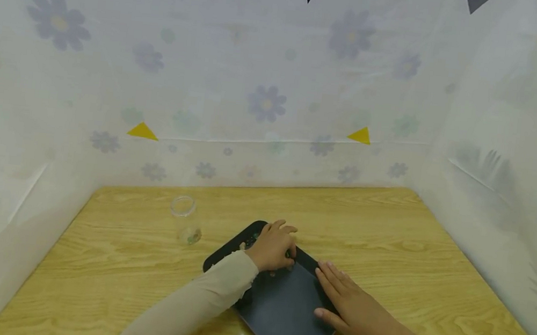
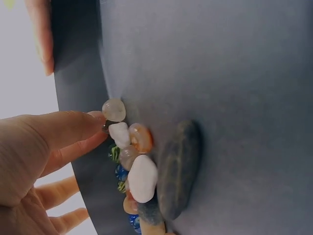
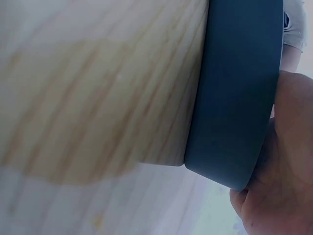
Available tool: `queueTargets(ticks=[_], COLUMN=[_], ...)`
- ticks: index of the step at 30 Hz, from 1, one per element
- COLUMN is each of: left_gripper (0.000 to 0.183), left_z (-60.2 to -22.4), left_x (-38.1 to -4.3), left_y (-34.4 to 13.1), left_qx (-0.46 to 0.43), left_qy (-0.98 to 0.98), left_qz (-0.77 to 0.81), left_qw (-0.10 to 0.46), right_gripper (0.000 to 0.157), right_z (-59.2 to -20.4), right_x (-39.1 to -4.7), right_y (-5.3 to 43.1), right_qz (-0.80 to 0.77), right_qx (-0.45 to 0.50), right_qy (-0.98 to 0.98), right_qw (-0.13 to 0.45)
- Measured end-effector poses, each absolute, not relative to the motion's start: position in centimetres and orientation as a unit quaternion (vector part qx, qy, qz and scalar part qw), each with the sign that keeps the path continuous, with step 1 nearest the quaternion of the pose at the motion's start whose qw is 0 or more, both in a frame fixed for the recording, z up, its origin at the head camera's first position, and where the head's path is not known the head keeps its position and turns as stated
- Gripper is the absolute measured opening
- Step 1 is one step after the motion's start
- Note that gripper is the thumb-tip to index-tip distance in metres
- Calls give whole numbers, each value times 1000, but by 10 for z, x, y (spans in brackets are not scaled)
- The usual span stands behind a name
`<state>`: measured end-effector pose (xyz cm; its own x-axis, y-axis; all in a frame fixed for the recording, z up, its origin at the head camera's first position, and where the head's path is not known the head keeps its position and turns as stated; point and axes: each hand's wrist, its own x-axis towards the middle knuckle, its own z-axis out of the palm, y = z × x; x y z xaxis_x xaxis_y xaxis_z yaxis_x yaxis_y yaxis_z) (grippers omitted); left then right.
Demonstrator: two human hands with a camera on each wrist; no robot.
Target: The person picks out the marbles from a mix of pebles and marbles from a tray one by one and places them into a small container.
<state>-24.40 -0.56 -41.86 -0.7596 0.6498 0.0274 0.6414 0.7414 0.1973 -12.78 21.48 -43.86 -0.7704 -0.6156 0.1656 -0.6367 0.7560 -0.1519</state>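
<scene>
A dark rectangular tray point(image 1: 291, 304) lies diagonally on the table. My left hand point(image 1: 273, 246) reaches over its far wall, thumb and forefinger pinching a small dark glassy marble point(image 2: 105, 127). Alongside that wall runs a row of marbles and pebbles: a clear round marble point(image 2: 114, 109), a white pebble point(image 2: 143, 178), an orange-streaked stone point(image 2: 141, 138) and green and blue marbles. A long dark grey stone point(image 2: 179, 170) lies beside them. My right hand point(image 1: 354, 308) rests on the tray's right rim, fingers straight, thumb over the inside.
To the left of the tray stands a clear open jar point(image 1: 185, 221) with a few small greenish pieces at its bottom. The wooden table point(image 1: 109, 260) is enclosed by white flower-printed curtains point(image 1: 269, 54) at the back and sides.
</scene>
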Motion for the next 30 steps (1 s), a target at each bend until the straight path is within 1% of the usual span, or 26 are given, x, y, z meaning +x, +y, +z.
queueTargets(ticks=[5,18,25,30], left_gripper=[9,7,7,7], left_z=[-422,-426,-423,-420], left_x=[-244,-246,-247,-249], left_y=[-4,-4,-6,-10], left_qx=[352,366,374,381], left_qy=[931,925,922,918], left_qz=[94,96,93,107], left_qw=[16,17,25,9], right_gripper=[72,73,71,71], right_z=[-438,-440,-441,-441], right_x=[-128,-130,-130,-131], right_y=[214,215,216,216], right_qz=[109,107,104,100], right_qx=[331,324,331,333], right_qy=[-936,-940,-937,-936], right_qw=[40,28,45,49])
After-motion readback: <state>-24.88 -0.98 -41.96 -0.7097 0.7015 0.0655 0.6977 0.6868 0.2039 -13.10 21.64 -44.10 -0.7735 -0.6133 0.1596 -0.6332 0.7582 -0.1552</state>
